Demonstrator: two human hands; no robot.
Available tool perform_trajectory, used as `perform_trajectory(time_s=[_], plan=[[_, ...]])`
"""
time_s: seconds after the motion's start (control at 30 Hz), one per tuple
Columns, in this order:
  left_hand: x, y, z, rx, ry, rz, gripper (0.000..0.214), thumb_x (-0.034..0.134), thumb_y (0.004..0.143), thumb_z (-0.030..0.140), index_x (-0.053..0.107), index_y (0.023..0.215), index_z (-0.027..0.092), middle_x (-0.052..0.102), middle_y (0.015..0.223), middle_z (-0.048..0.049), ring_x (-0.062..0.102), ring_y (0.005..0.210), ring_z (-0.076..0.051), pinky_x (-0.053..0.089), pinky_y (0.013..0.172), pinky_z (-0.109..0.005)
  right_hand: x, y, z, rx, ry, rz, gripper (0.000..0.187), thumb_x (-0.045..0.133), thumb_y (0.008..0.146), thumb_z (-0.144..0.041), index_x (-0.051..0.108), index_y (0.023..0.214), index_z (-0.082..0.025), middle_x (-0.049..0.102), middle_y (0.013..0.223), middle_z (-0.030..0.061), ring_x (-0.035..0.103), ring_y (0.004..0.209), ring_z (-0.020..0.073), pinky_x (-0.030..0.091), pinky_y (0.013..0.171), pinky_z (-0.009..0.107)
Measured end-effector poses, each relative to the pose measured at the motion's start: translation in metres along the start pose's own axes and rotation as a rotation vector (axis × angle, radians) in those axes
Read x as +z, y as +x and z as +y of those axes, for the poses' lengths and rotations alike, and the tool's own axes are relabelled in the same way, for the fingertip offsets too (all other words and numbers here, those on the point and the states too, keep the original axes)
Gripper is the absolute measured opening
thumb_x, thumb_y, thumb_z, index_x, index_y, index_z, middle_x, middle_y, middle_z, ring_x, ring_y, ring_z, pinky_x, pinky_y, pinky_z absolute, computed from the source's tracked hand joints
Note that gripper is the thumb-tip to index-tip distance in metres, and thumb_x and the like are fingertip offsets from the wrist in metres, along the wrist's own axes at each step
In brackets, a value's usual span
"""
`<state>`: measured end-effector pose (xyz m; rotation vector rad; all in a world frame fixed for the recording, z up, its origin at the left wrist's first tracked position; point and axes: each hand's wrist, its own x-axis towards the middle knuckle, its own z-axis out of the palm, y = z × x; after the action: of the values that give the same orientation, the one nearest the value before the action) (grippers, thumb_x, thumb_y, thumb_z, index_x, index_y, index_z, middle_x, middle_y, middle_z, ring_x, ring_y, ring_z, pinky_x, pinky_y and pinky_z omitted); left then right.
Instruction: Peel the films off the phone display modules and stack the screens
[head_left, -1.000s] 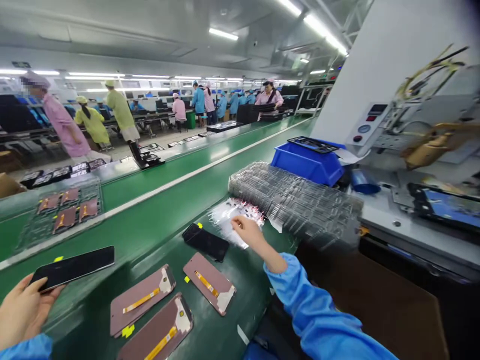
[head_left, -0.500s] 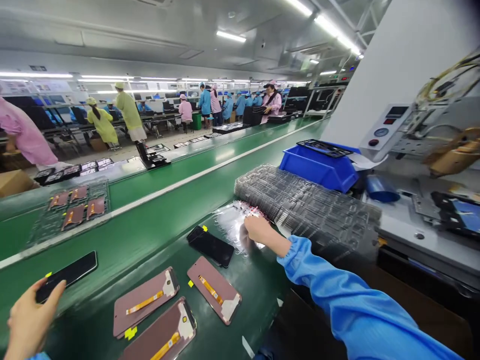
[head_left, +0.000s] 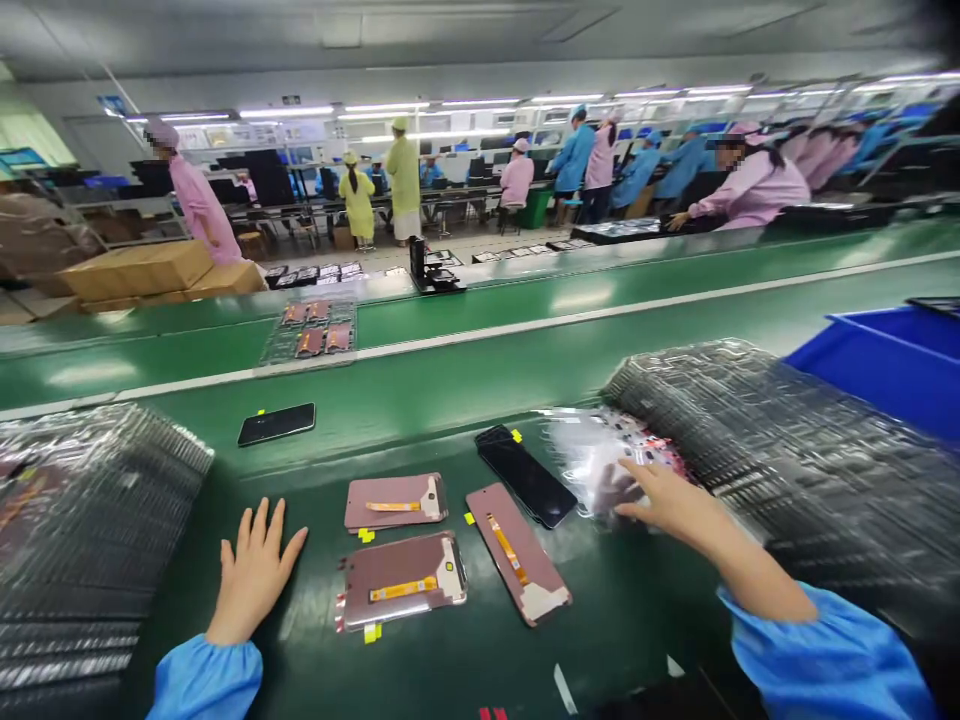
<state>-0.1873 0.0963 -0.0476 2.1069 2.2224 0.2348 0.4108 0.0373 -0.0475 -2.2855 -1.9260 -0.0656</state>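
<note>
My left hand (head_left: 255,570) lies flat on the green bench with its fingers spread, holding nothing. A black phone panel (head_left: 276,424) lies on the conveyor belt (head_left: 465,385) beyond it. My right hand (head_left: 667,500) rests on a clear plastic sheet (head_left: 592,455), fingers pressing on its near edge. Between the hands lie three pinkish panels face down with orange flex cables (head_left: 396,502) (head_left: 403,583) (head_left: 517,554), and one black panel (head_left: 526,476) face up.
Stacks of clear plastic trays stand at the left (head_left: 75,540) and right (head_left: 787,450). A blue bin (head_left: 885,365) sits far right. A tray of panels (head_left: 311,335) rides the far belt. Cardboard boxes (head_left: 142,270) and several workers stand beyond.
My left hand let go of the black panel, which now lies on the belt, and came down flat on the bench. The view swung left. My right hand stays at the plastic sheet.
</note>
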Motion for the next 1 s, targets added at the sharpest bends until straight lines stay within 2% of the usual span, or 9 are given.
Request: perform_trajectory(time_s=[0.1,0.17,0.27,0.37,0.43,0.57,0.67,0.83,1.0], plan=[[-0.006,-0.015,0.003,0.02,-0.043,-0.03,0.078,0.037,0.084,0.059,0.044,0.146,0.013,0.029,0.16,-0.0168,0.016,0.148,-0.042,0.016,0.11,-0.073,-0.002,-0.016,-0.03,-0.111,0.007,-0.027,0.042,0.064,0.08,-0.036,0.065,0.118,-0.019,0.069,0.119,0.0161,0.068,0.102,0.0344,0.054,0.082,0.043],[-0.014,-0.018,0.007,0.042,-0.186,0.013,0.077,0.051,0.077,0.062,0.057,0.135,0.012,0.042,0.152,-0.021,0.028,0.143,-0.045,0.023,0.109,-0.071,0.0,-0.024,-0.061,-0.177,0.028,-0.03,0.04,0.056,0.089,-0.038,0.061,0.124,-0.02,0.063,0.13,0.0138,0.063,0.114,0.0303,0.051,0.092,0.04],[-0.027,-0.02,0.02,0.072,-0.368,0.102,0.057,0.052,0.079,0.062,0.074,0.103,0.016,0.067,0.126,-0.0182,0.056,0.124,-0.037,0.041,0.106,-0.054,0.008,-0.028,-0.105,-0.197,0.059,0.032,0.044,0.053,0.093,-0.039,0.057,0.131,-0.017,0.055,0.139,0.0162,0.055,0.124,0.0298,0.046,0.102,0.039],[-0.036,-0.031,0.046,0.108,-0.439,0.139,0.051,0.043,0.087,0.062,0.071,0.071,0.023,0.075,0.105,-0.0096,0.066,0.106,-0.027,0.049,0.098,-0.041,0.019,-0.025,-0.132,-0.134,0.055,0.09,0.051,0.057,0.092,-0.039,0.054,0.132,-0.008,0.051,0.138,0.0262,0.051,0.126,0.0378,0.044,0.102,0.047],[-0.04,-0.04,0.066,0.161,-0.526,0.138,0.053,0.044,0.089,0.06,0.065,0.058,0.023,0.075,0.099,-0.0074,0.067,0.101,-0.025,0.052,0.093,-0.036,0.025,-0.022,-0.138,-0.108,0.052,0.093,0.048,0.057,0.092,-0.038,0.056,0.13,-0.008,0.054,0.134,0.0278,0.054,0.121,0.0396,0.045,0.098,0.049],[-0.042,-0.053,0.103,0.258,-0.736,0.086,0.045,0.052,0.088,0.055,0.068,0.06,0.023,0.076,0.094,-0.0068,0.069,0.093,-0.024,0.054,0.085,-0.034,0.028,-0.019,-0.136,-0.088,0.081,0.103,0.042,0.056,0.092,-0.034,0.06,0.127,-0.012,0.058,0.129,0.0241,0.056,0.115,0.037,0.046,0.096,0.047],[-0.042,-0.056,0.123,0.288,-0.838,0.002,0.052,0.049,0.091,0.051,0.057,0.048,0.022,0.076,0.09,-0.008,0.069,0.094,-0.024,0.054,0.084,-0.033,0.025,-0.015,-0.132,-0.059,0.127,0.108,0.041,0.059,0.09,-0.037,0.062,0.125,-0.015,0.059,0.128,0.0209,0.056,0.115,0.0359,0.045,0.096,0.047],[-0.04,-0.06,0.148,0.251,-0.927,-0.15,0.023,0.06,0.085,0.043,0.071,0.089,0.023,0.075,0.103,-0.0076,0.068,0.1,-0.025,0.054,0.089,-0.036,0.023,-0.01,-0.128,0.011,0.262,0.117,0.042,0.061,0.085,-0.037,0.066,0.121,-0.016,0.062,0.125,0.0176,0.057,0.113,0.0354,0.046,0.096,0.048],[-0.036,-0.066,0.164,0.269,-0.973,-0.282,0.023,0.059,0.087,0.042,0.071,0.088,0.022,0.073,0.104,-0.0081,0.068,0.098,-0.024,0.054,0.091,-0.038,0.022,-0.01,-0.128,0.057,0.472,0.135,0.043,0.061,0.08,-0.035,0.068,0.118,-0.014,0.059,0.128,0.0188,0.054,0.117,0.0354,0.041,0.103,0.048]])
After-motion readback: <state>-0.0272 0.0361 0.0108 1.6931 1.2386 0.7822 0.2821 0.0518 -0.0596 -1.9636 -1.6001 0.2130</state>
